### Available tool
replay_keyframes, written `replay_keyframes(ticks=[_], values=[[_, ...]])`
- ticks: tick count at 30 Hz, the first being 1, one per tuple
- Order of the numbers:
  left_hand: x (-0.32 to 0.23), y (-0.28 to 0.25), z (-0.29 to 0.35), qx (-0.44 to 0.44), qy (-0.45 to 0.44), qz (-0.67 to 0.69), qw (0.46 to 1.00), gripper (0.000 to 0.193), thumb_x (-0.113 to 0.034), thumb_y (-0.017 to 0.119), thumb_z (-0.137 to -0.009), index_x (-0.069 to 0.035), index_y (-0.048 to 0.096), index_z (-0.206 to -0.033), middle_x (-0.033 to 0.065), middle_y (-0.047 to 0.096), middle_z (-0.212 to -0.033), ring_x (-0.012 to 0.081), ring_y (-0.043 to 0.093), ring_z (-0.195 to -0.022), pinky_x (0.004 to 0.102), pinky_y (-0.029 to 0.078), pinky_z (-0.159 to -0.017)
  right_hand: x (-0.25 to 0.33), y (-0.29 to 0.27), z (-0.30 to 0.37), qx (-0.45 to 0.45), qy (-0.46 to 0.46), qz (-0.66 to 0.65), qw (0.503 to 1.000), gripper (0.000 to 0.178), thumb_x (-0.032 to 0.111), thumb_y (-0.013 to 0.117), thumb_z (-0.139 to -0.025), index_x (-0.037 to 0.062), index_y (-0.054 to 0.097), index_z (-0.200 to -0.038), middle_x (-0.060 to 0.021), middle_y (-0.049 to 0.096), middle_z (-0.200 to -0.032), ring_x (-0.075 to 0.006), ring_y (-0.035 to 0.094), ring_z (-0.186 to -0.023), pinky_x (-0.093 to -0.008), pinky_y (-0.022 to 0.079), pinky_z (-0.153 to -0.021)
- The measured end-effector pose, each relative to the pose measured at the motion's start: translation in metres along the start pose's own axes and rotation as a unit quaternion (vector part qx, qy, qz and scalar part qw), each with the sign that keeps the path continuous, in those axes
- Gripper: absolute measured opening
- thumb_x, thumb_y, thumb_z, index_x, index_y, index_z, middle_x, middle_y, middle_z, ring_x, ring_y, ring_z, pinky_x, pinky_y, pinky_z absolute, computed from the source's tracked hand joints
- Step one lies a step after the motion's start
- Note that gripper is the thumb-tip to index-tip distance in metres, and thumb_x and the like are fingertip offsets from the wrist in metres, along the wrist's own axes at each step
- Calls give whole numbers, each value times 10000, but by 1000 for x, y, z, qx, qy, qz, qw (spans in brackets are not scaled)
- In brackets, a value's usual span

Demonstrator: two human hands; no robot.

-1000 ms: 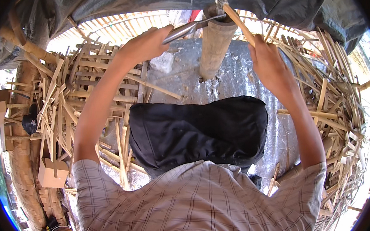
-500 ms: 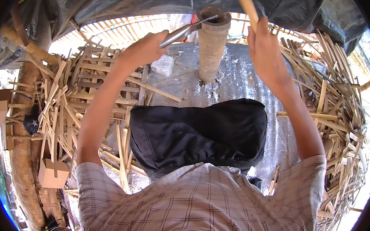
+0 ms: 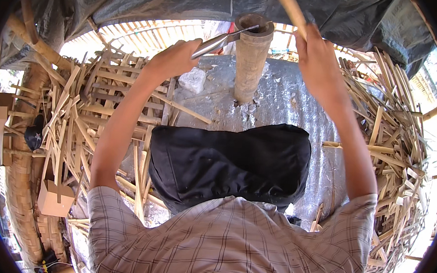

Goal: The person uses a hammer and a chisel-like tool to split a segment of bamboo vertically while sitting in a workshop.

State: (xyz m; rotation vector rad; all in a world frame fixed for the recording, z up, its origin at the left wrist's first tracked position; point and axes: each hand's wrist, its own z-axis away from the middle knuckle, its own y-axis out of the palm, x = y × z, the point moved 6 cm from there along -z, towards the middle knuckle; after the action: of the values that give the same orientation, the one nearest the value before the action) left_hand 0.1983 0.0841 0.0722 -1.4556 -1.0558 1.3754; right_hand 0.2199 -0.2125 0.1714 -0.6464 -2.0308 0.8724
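My left hand is closed round the shiny metal handle of a knife. Its narrow blade lies across the open top of an upright bamboo tube, with the tip over the hollow. To the right of the tube, my right hand grips a pale wooden stick, raised above the tube's height and apart from the knife. The stick's far end runs out of the top of the picture. Black cloth covers my lap behind the tube's foot.
Split bamboo strips lie piled at the left and right. A whitish stone block rests beside the tube on the grey ground sheet. Dark plastic sheeting hangs ahead. A cardboard box stands at the left.
The whole view has shifted slightly, so the tube and both hands sit a little lower. The knife remains across the tube's top, and the stick is still raised.
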Motion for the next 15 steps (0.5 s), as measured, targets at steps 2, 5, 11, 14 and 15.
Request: replay_keyframes(ticks=[2, 5, 11, 14, 15], values=[[-5, -2, 4, -9, -5, 1, 1000, 268, -152, 647, -917, 0, 569, -1123, 236, 668, -920, 377, 665, -872, 468, 487, -782, -31, 28, 11, 52, -57, 66, 995, 229, 158, 570, -1006, -59, 549, -936, -298, 646, -791, -489, 654, -777, -562, 496, -673], [-3, 0, 3, -17, 19, 5, 1000, 236, -151, 630, -920, -31, 563, -1112, 240, 667, -950, 380, 683, -880, 498, 501, -751, -34, 25, 0, 114, -63, 98, 987, 191, 133, 566, -1002, -49, 518, -970, -305, 639, -789, -496, 650, -803, -575, 492, -694], [5, 9, -1, -3, 23, 23, 999, 254, -135, 649, -903, 7, 563, -1095, 242, 662, -933, 379, 660, -866, 467, 491, -762, -60, 46, 2, 4, -154, 109, 982, 268, 176, 546, -1030, -66, 542, -916, -268, 599, -700, -430, 579, -605, -500, 422, -592], [2, 1, 11, -22, 6, 22, 999, 252, -134, 651, -905, 20, 559, -1082, 242, 658, -913, 384, 651, -846, 455, 484, -761, -25, 25, -10, 172, -63, 75, 980, 228, 163, 552, -1022, -56, 495, -989, -292, 625, -832, -463, 653, -826, -556, 463, -707], [3, 2, 5, -28, 8, 21, 999, 251, -134, 650, -906, 19, 560, -1084, 241, 660, -920, 382, 652, -851, 456, 484, -762, -17, 17, -11, 148, -67, 44, 986, 239, 178, 550, -1028, -50, 482, -1050, -300, 616, -809, -472, 656, -835, -574, 454, -697]])
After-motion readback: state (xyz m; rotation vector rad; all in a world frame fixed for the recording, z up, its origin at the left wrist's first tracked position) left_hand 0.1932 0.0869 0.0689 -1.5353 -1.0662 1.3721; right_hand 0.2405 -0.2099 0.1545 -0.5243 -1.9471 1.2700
